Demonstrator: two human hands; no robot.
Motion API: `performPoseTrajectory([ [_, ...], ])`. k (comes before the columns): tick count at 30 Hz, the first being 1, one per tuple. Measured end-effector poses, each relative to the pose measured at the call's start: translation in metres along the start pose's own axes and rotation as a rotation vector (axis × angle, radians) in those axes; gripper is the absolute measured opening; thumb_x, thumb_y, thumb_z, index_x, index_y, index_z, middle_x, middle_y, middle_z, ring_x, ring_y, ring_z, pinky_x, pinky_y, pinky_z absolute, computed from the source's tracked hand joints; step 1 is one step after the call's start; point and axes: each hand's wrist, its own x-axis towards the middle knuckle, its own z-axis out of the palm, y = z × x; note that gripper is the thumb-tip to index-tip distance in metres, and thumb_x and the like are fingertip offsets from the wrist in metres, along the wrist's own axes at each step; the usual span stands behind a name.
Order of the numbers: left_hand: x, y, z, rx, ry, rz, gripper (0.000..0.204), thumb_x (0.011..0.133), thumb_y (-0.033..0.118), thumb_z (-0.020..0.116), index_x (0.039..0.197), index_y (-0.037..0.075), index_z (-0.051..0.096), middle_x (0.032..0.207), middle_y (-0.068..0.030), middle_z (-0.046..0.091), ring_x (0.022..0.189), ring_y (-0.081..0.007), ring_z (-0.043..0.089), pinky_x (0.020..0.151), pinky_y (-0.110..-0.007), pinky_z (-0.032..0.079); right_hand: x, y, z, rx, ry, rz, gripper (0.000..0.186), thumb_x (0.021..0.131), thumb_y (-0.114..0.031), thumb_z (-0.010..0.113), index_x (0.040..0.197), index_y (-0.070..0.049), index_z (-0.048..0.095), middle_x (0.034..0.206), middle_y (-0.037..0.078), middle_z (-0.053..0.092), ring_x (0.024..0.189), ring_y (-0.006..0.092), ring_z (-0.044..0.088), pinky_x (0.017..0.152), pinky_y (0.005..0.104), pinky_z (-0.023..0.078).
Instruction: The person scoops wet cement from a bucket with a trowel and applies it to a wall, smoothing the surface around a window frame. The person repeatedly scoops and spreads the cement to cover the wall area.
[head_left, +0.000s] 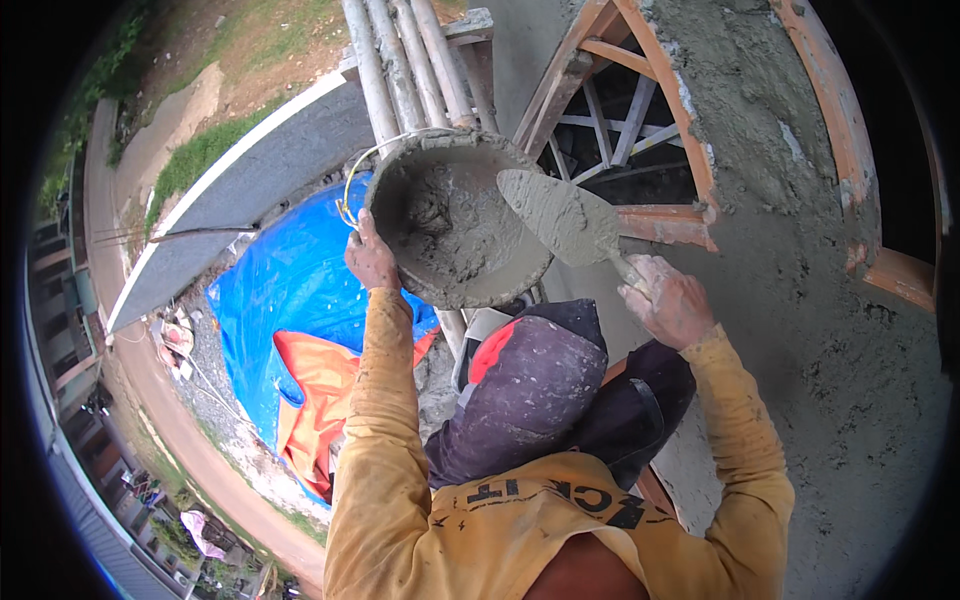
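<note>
1. Left hand (372, 258): my fingers are closed on the near-left rim of the bucket (391, 200), beside its yellow handle cord (350, 190).
2. Right hand (667, 302): my fingers are wrapped around the handle of the trowel (572, 217); its blade carries mortar and overlaps the bucket's right rim in view.
3. Bucket: located ahead of my knees, over wooden poles (393, 65), with wet mortar (455, 225) inside.
4. Surroundings: grey wall (790, 340) and wooden window frame (688, 135) at right; blue sheet (300, 250) and orange sheet (312, 385) at left.
</note>
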Motion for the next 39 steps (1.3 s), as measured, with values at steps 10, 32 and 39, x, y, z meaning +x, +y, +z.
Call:
performPoseTrajectory([
  [10,-0.045,0.066,0.017,-0.002,0.011,0.025,0.052,0.088,0.041,0.056,0.066,-0.005,0.05,0.057,-0.0098,0.045,0.058,-0.0186,0.038,0.054,-0.037,0.035,0.128,-0.073,0.106,-0.102,-0.259,-0.061,0.031,0.078,-0.025,0.056,0.103,-0.006,0.059,0.097,0.019,0.063,0.094,0.0354,0.061,0.081,0.0438,0.049],
  [32,0.002,-0.008,0.002,-0.041,0.024,-0.034,0.055,0.091,0.042,0.051,0.079,-0.011,0.06,0.067,-0.0201,0.057,0.059,-0.0243,0.044,0.059,-0.04,0.039,0.126,-0.014,-0.149,1.033,0.458,0.208,0.026,0.083,-0.022,0.058,0.098,-0.002,0.057,0.064,0.0,0.049,0.046,0.0068,0.044,0.04,0.0221,0.038],
  [39,-0.009,0.002,-0.006,0.076,-0.005,-0.067,0.054,0.09,0.043,0.052,0.074,-0.008,0.058,0.06,-0.0187,0.052,0.055,-0.0231,0.041,0.055,-0.039,0.036,0.052,0.003,-0.059,-0.017,0.248,-0.029,0.032,0.081,-0.029,0.055,0.098,-0.001,0.058,0.072,0.013,0.062,0.068,0.0309,0.062,0.064,0.0423,0.047],
])
